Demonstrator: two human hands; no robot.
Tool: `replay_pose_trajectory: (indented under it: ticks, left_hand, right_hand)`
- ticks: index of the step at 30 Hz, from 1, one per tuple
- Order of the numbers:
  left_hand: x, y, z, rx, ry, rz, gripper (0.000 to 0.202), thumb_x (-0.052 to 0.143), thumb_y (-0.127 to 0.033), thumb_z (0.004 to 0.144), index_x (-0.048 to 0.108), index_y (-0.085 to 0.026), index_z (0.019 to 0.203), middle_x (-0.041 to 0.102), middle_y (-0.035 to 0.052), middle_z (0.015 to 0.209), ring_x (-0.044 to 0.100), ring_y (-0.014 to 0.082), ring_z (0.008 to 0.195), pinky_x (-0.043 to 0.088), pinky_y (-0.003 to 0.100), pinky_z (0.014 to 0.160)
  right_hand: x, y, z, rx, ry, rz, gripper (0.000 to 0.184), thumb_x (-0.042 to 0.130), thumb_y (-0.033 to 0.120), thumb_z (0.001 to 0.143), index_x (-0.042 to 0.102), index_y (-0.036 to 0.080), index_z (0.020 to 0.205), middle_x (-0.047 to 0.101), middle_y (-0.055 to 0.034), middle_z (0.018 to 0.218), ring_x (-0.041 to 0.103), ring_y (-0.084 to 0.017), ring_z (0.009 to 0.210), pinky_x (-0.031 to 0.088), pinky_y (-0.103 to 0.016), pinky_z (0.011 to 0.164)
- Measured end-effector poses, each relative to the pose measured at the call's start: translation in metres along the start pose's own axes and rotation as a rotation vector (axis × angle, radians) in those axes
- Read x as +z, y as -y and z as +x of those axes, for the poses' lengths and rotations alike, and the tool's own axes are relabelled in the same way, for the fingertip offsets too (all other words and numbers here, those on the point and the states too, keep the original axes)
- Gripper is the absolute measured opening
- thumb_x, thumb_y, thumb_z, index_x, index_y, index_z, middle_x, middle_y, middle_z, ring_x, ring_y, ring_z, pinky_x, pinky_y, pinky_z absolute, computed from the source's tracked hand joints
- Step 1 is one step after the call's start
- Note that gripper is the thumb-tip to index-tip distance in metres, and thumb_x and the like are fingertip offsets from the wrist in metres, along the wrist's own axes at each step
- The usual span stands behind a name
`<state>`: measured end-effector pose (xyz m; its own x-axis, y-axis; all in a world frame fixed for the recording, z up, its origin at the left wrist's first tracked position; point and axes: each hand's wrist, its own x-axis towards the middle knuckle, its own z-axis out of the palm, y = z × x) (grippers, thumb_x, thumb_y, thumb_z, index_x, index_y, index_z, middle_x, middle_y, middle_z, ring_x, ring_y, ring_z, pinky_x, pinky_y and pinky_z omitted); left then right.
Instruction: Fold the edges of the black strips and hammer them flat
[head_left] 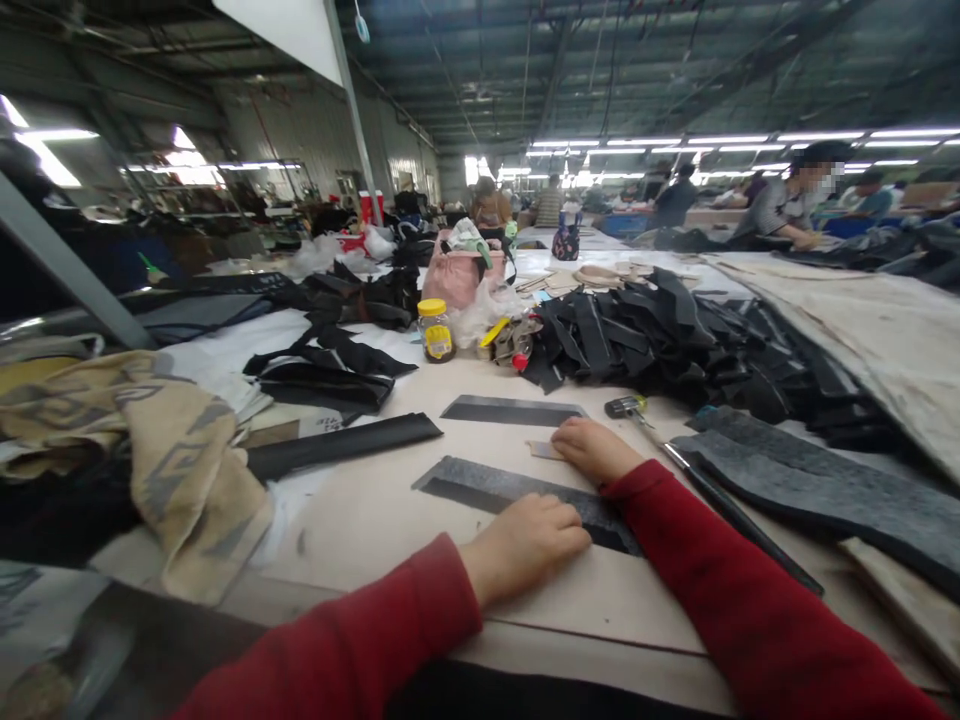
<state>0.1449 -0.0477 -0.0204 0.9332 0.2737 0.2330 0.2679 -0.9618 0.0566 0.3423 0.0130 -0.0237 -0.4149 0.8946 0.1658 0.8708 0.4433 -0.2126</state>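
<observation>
My left hand rests palm down on the lower edge of a dark strip of material, its fingers laid on it and slightly bent. Grey felt-like backing shows along the strip's far side, black along its near side. Just beyond, my right hand is closed on a small flat tan piece, whose end sticks out to the left of the fingers. A second grey-and-black strip lies farther back, apart from both hands. My right forearm covers the right end of the nearer strip.
Dark cut strips form a heap at back right. A yellow-lidded jar stands behind the board. On the right lie a screwdriver-like tool, a dark rod and grey strips; patterned cloth lies left. A co-worker stands far right.
</observation>
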Motion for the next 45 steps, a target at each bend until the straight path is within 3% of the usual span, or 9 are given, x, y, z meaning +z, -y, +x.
replay_pose_trajectory:
  ticks: [3, 6, 11, 18, 31, 35, 39, 42, 45]
  left_hand:
    - [-0.013, 0.019, 0.015, -0.018, -0.041, -0.002, 0.015, 0.045, -0.017, 0.086, 0.056, -0.018, 0.096, 0.059, 0.0027, 0.093, 0.052, 0.0161, 0.088, 0.042, 0.028, 0.078]
    - [-0.026, 0.055, 0.040, -0.120, -0.006, 0.072, 0.017, 0.042, -0.014, 0.087, 0.057, -0.015, 0.095, 0.060, 0.0053, 0.092, 0.055, 0.0166, 0.089, 0.044, 0.027, 0.079]
    - [-0.017, 0.100, 0.086, -0.223, 0.143, 0.229, 0.017, 0.042, -0.015, 0.086, 0.058, -0.012, 0.094, 0.061, 0.0089, 0.092, 0.059, 0.0207, 0.088, 0.047, 0.031, 0.075]
    - [0.005, 0.098, 0.108, -0.208, 0.227, 0.236, 0.021, 0.040, -0.008, 0.084, 0.060, -0.008, 0.090, 0.062, 0.0126, 0.088, 0.061, 0.0231, 0.085, 0.049, 0.032, 0.072]
    - [0.020, 0.116, 0.106, -0.371, 0.085, 0.113, 0.022, 0.039, -0.018, 0.087, 0.060, -0.014, 0.091, 0.060, 0.0098, 0.088, 0.059, 0.0216, 0.087, 0.046, 0.032, 0.077]
    - [0.025, 0.123, 0.106, -0.438, -0.021, -0.015, 0.017, 0.046, -0.019, 0.083, 0.062, -0.017, 0.082, 0.062, 0.0066, 0.083, 0.059, 0.0193, 0.082, 0.045, 0.030, 0.077]
    - [0.018, 0.149, 0.099, -0.589, -0.247, -0.163, 0.018, 0.044, -0.021, 0.083, 0.060, -0.017, 0.076, 0.062, 0.0028, 0.076, 0.059, 0.0151, 0.075, 0.046, 0.025, 0.072]
    - [-0.010, 0.185, 0.071, -0.791, -0.503, -0.249, 0.024, 0.038, -0.025, 0.085, 0.054, -0.015, 0.071, 0.055, -0.0008, 0.062, 0.055, 0.0120, 0.058, 0.046, 0.022, 0.057]
    - [-0.060, 0.221, 0.019, -0.994, -0.798, -0.273, 0.021, 0.032, -0.022, 0.087, 0.044, -0.015, 0.071, 0.045, -0.0050, 0.057, 0.048, 0.0086, 0.051, 0.044, 0.019, 0.050]
  right_hand:
    - [0.001, -0.003, -0.003, -0.006, 0.013, 0.008, 0.027, 0.042, 0.024, 0.087, 0.068, 0.018, 0.090, 0.062, -0.0079, 0.093, 0.056, -0.016, 0.087, 0.041, -0.026, 0.080]
    - [-0.005, -0.015, -0.011, 0.054, 0.025, -0.022, 0.030, 0.040, 0.023, 0.087, 0.068, 0.016, 0.091, 0.061, -0.0095, 0.092, 0.054, -0.017, 0.087, 0.040, -0.027, 0.080]
    - [-0.016, -0.031, -0.017, 0.170, 0.081, -0.085, 0.031, 0.039, 0.023, 0.086, 0.069, 0.018, 0.093, 0.060, -0.0093, 0.088, 0.055, -0.017, 0.080, 0.039, -0.027, 0.075]
    - [-0.023, -0.026, -0.019, 0.203, 0.144, -0.119, 0.031, 0.038, 0.025, 0.087, 0.069, 0.019, 0.087, 0.060, -0.0083, 0.087, 0.056, -0.017, 0.082, 0.037, -0.025, 0.075]
    - [-0.013, -0.012, -0.013, 0.286, 0.091, -0.152, 0.034, 0.034, 0.030, 0.091, 0.059, 0.019, 0.111, 0.059, -0.0091, 0.100, 0.055, -0.017, 0.092, 0.037, -0.025, 0.079]
    - [-0.007, -0.012, -0.010, 0.408, 0.073, -0.197, 0.039, 0.030, 0.033, 0.091, 0.062, 0.012, 0.099, 0.058, -0.0136, 0.095, 0.057, -0.021, 0.087, 0.038, -0.029, 0.073]
    - [-0.007, -0.013, -0.010, 0.444, 0.076, -0.200, 0.038, 0.028, 0.035, 0.092, 0.060, 0.017, 0.102, 0.059, -0.0106, 0.095, 0.058, -0.020, 0.086, 0.038, -0.027, 0.071]
    - [-0.008, -0.014, -0.010, 0.454, 0.082, -0.187, 0.038, 0.028, 0.035, 0.092, 0.060, 0.018, 0.104, 0.059, -0.0097, 0.095, 0.058, -0.018, 0.086, 0.037, -0.026, 0.072]
    - [-0.008, -0.017, -0.009, 0.458, 0.082, -0.155, 0.040, 0.028, 0.036, 0.092, 0.061, 0.018, 0.104, 0.059, -0.0100, 0.096, 0.058, -0.018, 0.087, 0.037, -0.026, 0.074]
